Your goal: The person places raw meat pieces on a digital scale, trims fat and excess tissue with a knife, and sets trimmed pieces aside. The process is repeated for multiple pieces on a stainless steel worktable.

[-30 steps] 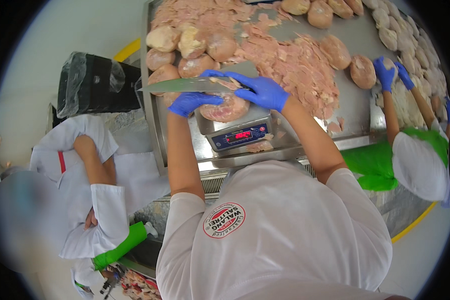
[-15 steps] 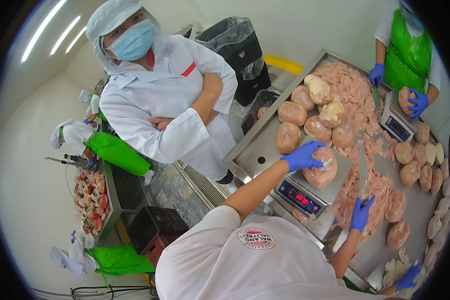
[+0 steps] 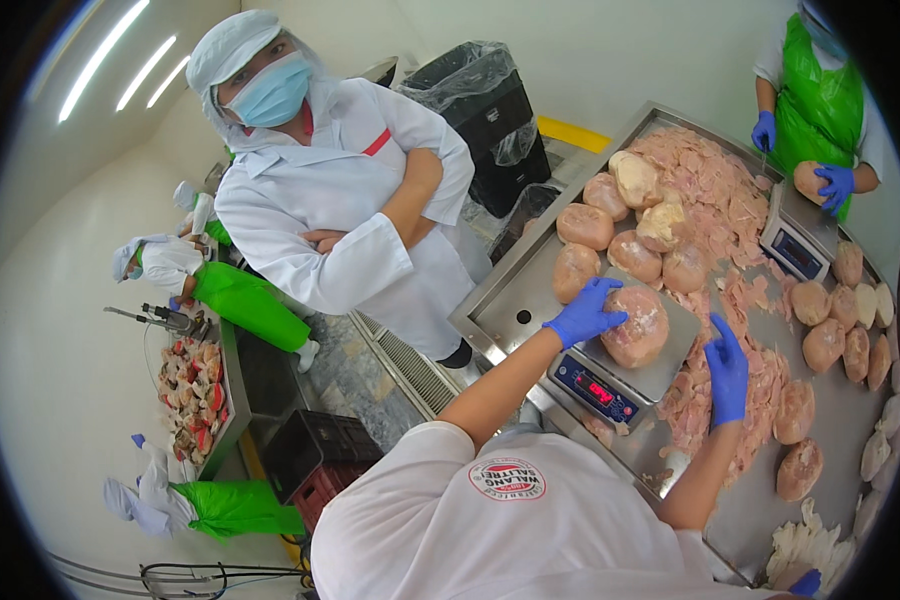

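A rounded lump of raw pinkish meat (image 3: 635,327) sits on the steel plate of a digital scale (image 3: 598,392) with a lit red display. My left hand (image 3: 584,314), in a blue glove, is at the lump's left side with its fingers spread, touching or almost touching it. To the right of the scale, my right hand (image 3: 726,370), also gloved, is raised over thin meat slices (image 3: 760,400). Its fingers are stretched out and nothing shows in them. No knife can be made out near it now.
Several meat lumps (image 3: 585,227) and a heap of slices (image 3: 705,180) cover the far part of the steel table (image 3: 500,290). Across it, a person in a green apron (image 3: 820,100) handles meat beside a second scale (image 3: 795,250). A person in a white coat (image 3: 340,200) stands close at left.
My right hand held a knife upright before; now its fingers are extended and the knife is out of sight. My left hand has slid from the lump's top toward its left side.
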Motion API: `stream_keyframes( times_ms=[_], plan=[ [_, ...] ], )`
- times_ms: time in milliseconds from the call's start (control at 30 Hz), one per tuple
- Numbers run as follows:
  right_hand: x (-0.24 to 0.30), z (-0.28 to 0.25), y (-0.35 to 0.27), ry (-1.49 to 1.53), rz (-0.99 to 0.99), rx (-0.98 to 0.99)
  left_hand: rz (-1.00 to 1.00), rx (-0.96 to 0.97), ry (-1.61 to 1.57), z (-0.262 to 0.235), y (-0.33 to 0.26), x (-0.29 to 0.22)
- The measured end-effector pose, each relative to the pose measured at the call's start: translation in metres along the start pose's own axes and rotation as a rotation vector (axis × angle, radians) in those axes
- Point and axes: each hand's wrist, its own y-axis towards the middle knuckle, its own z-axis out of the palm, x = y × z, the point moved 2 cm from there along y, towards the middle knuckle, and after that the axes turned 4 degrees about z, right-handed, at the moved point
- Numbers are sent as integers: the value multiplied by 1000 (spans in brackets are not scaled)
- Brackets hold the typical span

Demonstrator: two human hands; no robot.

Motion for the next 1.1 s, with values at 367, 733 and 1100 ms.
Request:
stream_keyframes(
  times_ms=[367, 733, 1100],
  plan=[
    [25, 44, 10, -345, -38, -53, -105, -40, 18, -28, -19, 18],
    [96, 114, 43, -1219, -381, -101, 303, 154, 774, -93, -1, -45],
    [19, 166, 8, -390, 362, -339, -166, 395, -908, -3, -4, 54]
  ],
)
